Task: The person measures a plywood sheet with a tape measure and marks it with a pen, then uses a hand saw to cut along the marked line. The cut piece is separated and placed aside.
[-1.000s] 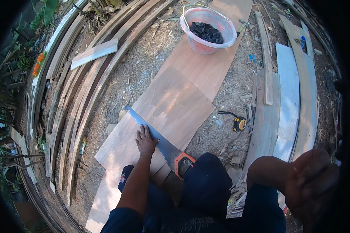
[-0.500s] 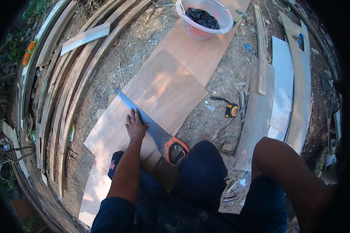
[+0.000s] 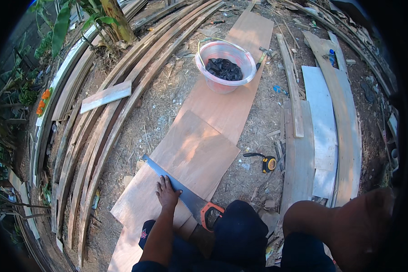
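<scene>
My left hand (image 3: pixel 167 192) lies flat with its fingers stretched out, resting across the toothed edge of a handsaw (image 3: pixel 188 196) and the plywood beside it. The saw's grey blade slants over the plywood, and its orange and black handle lies by my knee, with no hand on it. Under the blade are overlapping thin plywood sheets (image 3: pixel 199 140). At the lower right my right arm is bent, its elbow pointing forward; the right hand cannot be seen. A yellow and black tape measure (image 3: pixel 269 163) lies on the ground right of the plywood.
A whitish-pink bucket (image 3: pixel 225 86) holding a black plastic bag stands on the long plywood strip (image 3: pixel 249 34). A hammer (image 3: pixel 261 58) lies just right of it. Long timber strips (image 3: pixel 115 131) run along the left; boards (image 3: pixel 299 158) and a white panel (image 3: pixel 319 118) lie right.
The view has tilted up, so the bucket and plywood appear lower and more ground shows beyond. My left hand keeps its place on the saw blade. The bent right arm sits lower in the picture.
</scene>
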Motion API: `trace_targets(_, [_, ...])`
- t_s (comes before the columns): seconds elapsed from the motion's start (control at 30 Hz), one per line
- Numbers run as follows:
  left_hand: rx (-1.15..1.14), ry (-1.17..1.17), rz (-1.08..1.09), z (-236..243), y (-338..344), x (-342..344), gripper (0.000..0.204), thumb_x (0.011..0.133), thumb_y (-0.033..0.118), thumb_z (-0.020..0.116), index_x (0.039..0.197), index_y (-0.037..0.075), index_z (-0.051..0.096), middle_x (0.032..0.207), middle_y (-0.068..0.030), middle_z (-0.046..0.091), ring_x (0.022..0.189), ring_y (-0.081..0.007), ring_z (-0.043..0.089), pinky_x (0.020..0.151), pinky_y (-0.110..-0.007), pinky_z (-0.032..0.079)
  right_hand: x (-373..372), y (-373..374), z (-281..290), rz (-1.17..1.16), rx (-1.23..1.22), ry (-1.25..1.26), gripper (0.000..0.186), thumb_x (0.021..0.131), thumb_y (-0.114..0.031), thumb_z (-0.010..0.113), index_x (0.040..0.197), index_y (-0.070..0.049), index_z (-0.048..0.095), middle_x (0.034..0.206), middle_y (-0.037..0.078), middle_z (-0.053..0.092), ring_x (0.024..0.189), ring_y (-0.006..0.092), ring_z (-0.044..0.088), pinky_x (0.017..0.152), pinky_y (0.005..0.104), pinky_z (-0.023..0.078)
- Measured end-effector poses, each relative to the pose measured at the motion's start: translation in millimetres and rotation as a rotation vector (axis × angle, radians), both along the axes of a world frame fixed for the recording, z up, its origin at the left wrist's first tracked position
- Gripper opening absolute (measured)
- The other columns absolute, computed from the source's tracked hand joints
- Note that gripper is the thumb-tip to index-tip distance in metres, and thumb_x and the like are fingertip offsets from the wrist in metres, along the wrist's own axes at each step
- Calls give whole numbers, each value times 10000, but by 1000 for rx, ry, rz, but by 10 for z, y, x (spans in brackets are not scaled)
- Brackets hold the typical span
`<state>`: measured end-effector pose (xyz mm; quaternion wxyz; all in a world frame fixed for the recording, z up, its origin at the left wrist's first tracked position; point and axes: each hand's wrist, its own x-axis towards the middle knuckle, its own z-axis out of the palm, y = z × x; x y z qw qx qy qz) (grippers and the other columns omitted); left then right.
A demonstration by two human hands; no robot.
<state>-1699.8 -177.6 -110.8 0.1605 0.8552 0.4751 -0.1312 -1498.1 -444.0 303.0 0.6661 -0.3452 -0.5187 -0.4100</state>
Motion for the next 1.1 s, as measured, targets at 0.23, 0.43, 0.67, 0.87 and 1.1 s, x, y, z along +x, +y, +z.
trace_targets(0.23, [99, -46, -170, -118, 53, -79, 1063, 747, 431, 786, 1558, 145, 162, 1620, -117, 158, 1429, -428, 253, 1128, -551, 315, -205, -445, -2399, -280, -1597, 985, 606, 883, -143, 638, 1424, -55, 378, 1162, 175, 615, 1031, 340, 628, 905, 400, 512])
trace_targets(0.43, [67, 26, -258, -184, 279, -184, 956, 836, 535, 664, 1552, 134, 175, 1596, -207, 163, 1351, -479, 348, 1062, -556, 392, -1981, -1990, -3734, -445, -1927, 1119, 553, 829, -165, 645, 1345, -69, 471, 1271, 159, 548, 1202, 335, 541, 986, 461, 448])
trace_targets(0.67, [329, -133, -101, -351, 1134, -551, 848, 907, 592, 539, 1514, 70, 261, 1533, -239, 289, 1328, -434, 401, 1051, -558, 379, -2178, -2617, -3509, -738, -1797, 1510, 441, 851, -217, 640, 1253, -84, 516, 1212, 155, 549, 1125, 355, 558, 899, 446, 484])
trace_targets(0.87, [233, -137, -65, -391, 1527, -811, 826, 850, 504, 658, 1486, 88, 334, 1521, -205, 335, 1400, -393, 311, 1135, -511, 290, -1717, -1685, -4140, 1, -1351, 1480, 396, 847, -157, 652, 1211, -70, 522, 1011, 140, 629, 928, 320, 652, 783, 394, 535])
trace_targets(1.1, [-69, 84, 40, -280, 1883, -769, 862, 823, 474, 686, 1507, 114, 303, 1500, -155, 408, 1375, -355, 392, 1099, -554, 337, -1612, -1139, -4640, 275, -1512, 1646, 403, 839, -154, 655, 1207, -58, 521, 987, 130, 631, 917, 299, 655, 786, 388, 537])
